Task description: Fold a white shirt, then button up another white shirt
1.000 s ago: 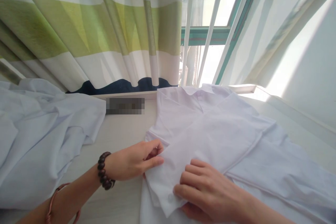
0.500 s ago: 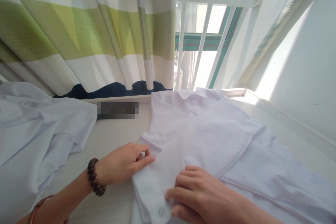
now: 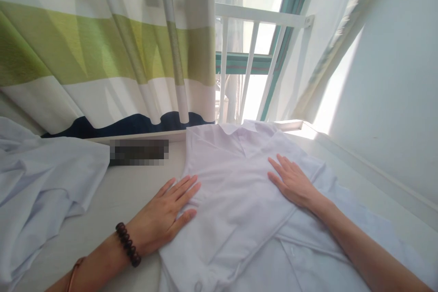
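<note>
A white collared shirt [image 3: 232, 200] lies spread on the pale surface, its collar toward the window and one sleeve laid across its body. My left hand [image 3: 174, 207] rests on the shirt's left edge with fingers outstretched and flat. On the upper right part of the shirt, my right hand [image 3: 290, 180] lies palm down, fingers spread. Neither hand grips the cloth. A dark beaded bracelet [image 3: 128, 244] circles my left wrist. Near the bottom of the view a button [image 3: 198, 286] shows on the cuff.
More white cloth [image 3: 41, 191] lies rumpled at the left. A dark, pixelated object [image 3: 138, 152] sits by the back edge. Behind hangs a green and white curtain [image 3: 112, 50], beside a white railing [image 3: 253, 50] at the window. A wall [image 3: 386, 82] bounds the right side.
My right hand has let go of the cuff area and moved up and right onto the shirt. My left hand has gone from curled fingers to flat. The view has shifted slightly.
</note>
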`<state>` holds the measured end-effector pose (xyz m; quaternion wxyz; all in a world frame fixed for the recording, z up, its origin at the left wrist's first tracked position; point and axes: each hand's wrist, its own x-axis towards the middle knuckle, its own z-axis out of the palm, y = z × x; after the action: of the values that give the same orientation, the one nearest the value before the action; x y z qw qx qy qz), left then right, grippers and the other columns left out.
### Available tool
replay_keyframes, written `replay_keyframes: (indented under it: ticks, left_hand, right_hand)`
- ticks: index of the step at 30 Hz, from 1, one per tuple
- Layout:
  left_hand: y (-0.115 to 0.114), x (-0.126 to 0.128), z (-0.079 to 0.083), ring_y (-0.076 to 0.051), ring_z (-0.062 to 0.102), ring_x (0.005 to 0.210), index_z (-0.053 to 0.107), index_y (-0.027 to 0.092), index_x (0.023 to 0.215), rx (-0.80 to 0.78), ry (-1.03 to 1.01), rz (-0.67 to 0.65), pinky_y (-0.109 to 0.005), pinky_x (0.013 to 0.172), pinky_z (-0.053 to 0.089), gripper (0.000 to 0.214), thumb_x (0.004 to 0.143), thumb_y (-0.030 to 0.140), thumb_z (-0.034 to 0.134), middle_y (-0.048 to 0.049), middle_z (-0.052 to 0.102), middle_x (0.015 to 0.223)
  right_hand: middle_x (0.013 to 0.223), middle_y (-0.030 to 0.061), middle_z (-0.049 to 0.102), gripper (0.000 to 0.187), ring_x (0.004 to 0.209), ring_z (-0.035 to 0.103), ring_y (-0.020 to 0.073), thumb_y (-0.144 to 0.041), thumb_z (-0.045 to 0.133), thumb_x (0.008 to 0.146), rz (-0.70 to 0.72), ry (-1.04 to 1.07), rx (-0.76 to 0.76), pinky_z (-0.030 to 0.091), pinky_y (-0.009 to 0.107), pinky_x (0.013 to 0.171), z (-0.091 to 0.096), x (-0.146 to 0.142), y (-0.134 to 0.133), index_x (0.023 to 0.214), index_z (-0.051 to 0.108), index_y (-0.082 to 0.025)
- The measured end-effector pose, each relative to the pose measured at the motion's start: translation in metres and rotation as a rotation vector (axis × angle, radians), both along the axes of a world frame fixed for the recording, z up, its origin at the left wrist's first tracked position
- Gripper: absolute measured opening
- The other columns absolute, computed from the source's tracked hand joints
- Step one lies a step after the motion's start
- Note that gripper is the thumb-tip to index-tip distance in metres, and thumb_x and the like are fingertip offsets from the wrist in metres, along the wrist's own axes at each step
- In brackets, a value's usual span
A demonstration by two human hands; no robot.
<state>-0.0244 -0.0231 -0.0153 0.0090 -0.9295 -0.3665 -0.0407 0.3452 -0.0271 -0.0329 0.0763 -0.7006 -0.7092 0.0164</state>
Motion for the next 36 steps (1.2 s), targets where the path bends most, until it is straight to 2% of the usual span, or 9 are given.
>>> replay_keyframes:
  ticks: [5, 10, 13, 17, 21, 24, 27, 30, 36]
  left_hand:
    - [-0.015, 0.009, 0.023, -0.024, 0.055, 0.119, 0.061, 0.025, 0.123, -0.012, -0.014, 0.009, -0.051, 0.111, 0.028, 0.036, 0.096, 0.041, 0.042, -0.0068, 0.062, 0.128]
    - [0.004, 0.044, 0.035, -0.026, 0.057, 0.110, 0.067, 0.018, 0.103, 0.024, -0.056, 0.030, -0.049, 0.102, 0.040, 0.031, 0.096, 0.032, 0.041, -0.0109, 0.066, 0.111]
    - [0.035, 0.067, 0.024, -0.028, 0.044, 0.127, 0.057, 0.014, 0.125, 0.101, -0.135, 0.023, -0.048, 0.108, 0.034, 0.042, 0.097, 0.039, 0.037, -0.0156, 0.052, 0.135]
    - [0.067, 0.083, -0.001, -0.031, 0.025, 0.141, 0.040, 0.013, 0.142, 0.054, -0.064, 0.135, -0.053, 0.113, 0.021, 0.059, 0.097, 0.049, 0.031, -0.0159, 0.033, 0.151]
    - [0.072, 0.076, -0.017, -0.030, 0.021, 0.143, 0.035, 0.016, 0.146, -0.004, -0.029, 0.167, -0.051, 0.114, 0.018, 0.062, 0.095, 0.051, 0.030, -0.0131, 0.027, 0.153]
    - [0.067, 0.068, -0.019, -0.030, 0.022, 0.142, 0.037, 0.017, 0.145, 0.013, -0.036, 0.149, -0.050, 0.113, 0.018, 0.061, 0.095, 0.052, 0.030, -0.0119, 0.029, 0.153]
    - [0.065, 0.068, -0.014, -0.030, 0.029, 0.139, 0.042, 0.018, 0.142, 0.012, -0.023, 0.166, -0.051, 0.113, 0.019, 0.060, 0.094, 0.052, 0.032, -0.0128, 0.036, 0.150]
    - [0.067, 0.081, -0.003, -0.033, 0.041, 0.131, 0.051, 0.013, 0.133, 0.031, -0.006, 0.211, -0.053, 0.110, 0.024, 0.055, 0.094, 0.048, 0.033, -0.0177, 0.047, 0.140]
    - [0.073, 0.130, 0.023, -0.031, 0.052, 0.109, 0.059, 0.010, 0.116, 0.051, -0.093, 0.058, -0.046, 0.095, 0.042, 0.034, 0.089, 0.021, 0.043, -0.0160, 0.058, 0.116]
  right_hand:
    - [0.156, 0.0135, 0.021, 0.073, 0.143, 0.017, 0.0299, -0.064, 0.017, 0.093, 0.005, -0.078, -0.060, 0.021, 0.049, 0.114, -0.014, 0.000, -0.023, 0.150, 0.028, -0.020]
    - [0.155, 0.0128, 0.023, 0.077, 0.142, 0.020, 0.0284, -0.066, 0.016, 0.092, 0.055, 0.015, -0.260, 0.023, 0.046, 0.114, 0.027, -0.001, -0.024, 0.149, 0.030, -0.016]
    - [0.155, 0.0102, 0.026, 0.075, 0.142, 0.022, 0.0252, -0.063, 0.015, 0.093, 0.022, 0.040, -0.162, 0.022, 0.042, 0.115, 0.042, 0.017, -0.004, 0.149, 0.029, -0.014]
    - [0.156, 0.0132, 0.019, 0.072, 0.144, 0.012, 0.0248, -0.056, 0.020, 0.095, -0.059, -0.061, -0.007, 0.016, 0.042, 0.117, 0.020, 0.040, 0.017, 0.148, 0.028, -0.008]
    - [0.155, 0.0152, 0.022, 0.069, 0.143, 0.017, 0.0260, -0.053, 0.019, 0.095, -0.084, -0.065, -0.029, 0.017, 0.045, 0.116, -0.009, 0.048, 0.013, 0.147, 0.029, -0.009]
    - [0.152, 0.0149, 0.031, 0.067, 0.141, 0.026, 0.0279, -0.056, 0.026, 0.094, -0.049, -0.017, -0.029, 0.024, 0.044, 0.113, -0.001, 0.050, 0.008, 0.142, 0.039, -0.012]
    - [0.138, 0.0134, 0.050, 0.055, 0.128, 0.045, 0.0273, -0.051, 0.027, 0.095, -0.050, 0.047, 0.017, 0.036, 0.042, 0.105, 0.020, 0.056, 0.021, 0.128, 0.053, -0.016]
    - [0.132, 0.0151, 0.053, 0.048, 0.124, 0.047, 0.0269, -0.040, 0.025, 0.097, -0.119, 0.077, 0.093, 0.038, 0.040, 0.102, 0.033, 0.065, 0.045, 0.125, 0.054, -0.014]
    - [0.121, 0.0160, 0.058, 0.036, 0.118, 0.051, 0.0272, -0.025, 0.034, 0.093, -0.153, 0.146, 0.158, 0.040, 0.040, 0.100, 0.019, 0.087, 0.061, 0.115, 0.061, -0.014]
